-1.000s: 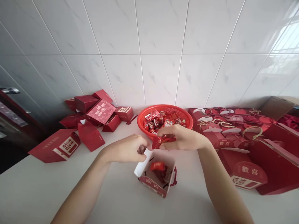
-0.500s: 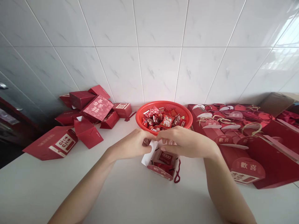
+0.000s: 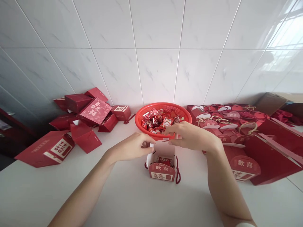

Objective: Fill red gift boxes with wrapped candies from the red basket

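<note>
The small box (image 3: 162, 169) in the frame's lower centre could tip if the left hand (image 3: 133, 147), pinching its side flap (image 3: 149, 159), tugs hard; whether the right hand (image 3: 191, 134) grips anything, I can't tell

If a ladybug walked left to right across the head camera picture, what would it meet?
Big red box → pink flowery box → left hand → little open box → right hand → brown cardboard box.
</note>
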`<move>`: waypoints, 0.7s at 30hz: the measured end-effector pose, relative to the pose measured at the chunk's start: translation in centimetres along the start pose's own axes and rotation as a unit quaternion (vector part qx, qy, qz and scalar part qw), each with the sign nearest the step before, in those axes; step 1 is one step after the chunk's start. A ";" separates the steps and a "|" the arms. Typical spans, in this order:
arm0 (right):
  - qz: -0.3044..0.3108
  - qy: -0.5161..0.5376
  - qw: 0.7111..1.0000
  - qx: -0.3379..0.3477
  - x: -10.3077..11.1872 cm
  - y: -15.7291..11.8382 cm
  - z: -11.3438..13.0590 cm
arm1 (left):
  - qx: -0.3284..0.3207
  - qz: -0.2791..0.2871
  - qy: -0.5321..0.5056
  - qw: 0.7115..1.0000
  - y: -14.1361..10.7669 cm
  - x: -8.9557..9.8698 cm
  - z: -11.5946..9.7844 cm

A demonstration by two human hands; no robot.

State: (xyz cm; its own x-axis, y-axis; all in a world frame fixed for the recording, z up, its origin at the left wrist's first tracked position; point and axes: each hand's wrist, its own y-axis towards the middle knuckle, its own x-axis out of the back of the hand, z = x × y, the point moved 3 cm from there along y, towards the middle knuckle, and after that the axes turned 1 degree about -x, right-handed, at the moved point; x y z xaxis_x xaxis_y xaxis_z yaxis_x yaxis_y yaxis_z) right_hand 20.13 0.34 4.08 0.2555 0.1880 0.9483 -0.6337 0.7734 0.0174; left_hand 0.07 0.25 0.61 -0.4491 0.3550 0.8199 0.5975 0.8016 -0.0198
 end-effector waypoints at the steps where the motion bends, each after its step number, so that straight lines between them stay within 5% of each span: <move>1: 0.005 0.008 1.000 0.005 0.1 -0.1 -0.2 | 0.009 0.004 0.002 1.000 0.0 -0.1 0.1; 14: 0.100 0.038 0.993 -0.054 -1.7 -0.8 -2.0 | -0.045 0.026 -0.015 0.999 -0.2 -1.4 -1.7; 21: 0.146 0.148 0.978 0.000 -1.6 -1.5 -3.5 | -0.075 0.096 -0.050 0.991 -0.2 -2.6 -2.4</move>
State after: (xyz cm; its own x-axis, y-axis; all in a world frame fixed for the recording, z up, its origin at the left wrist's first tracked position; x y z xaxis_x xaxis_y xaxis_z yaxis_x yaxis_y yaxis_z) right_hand 23.22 1.01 1.46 0.2642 0.5674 0.7799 -0.7113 0.6607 -0.2397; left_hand 2.71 -1.99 -0.10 -0.3763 0.5467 0.7481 0.7676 0.6361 -0.0787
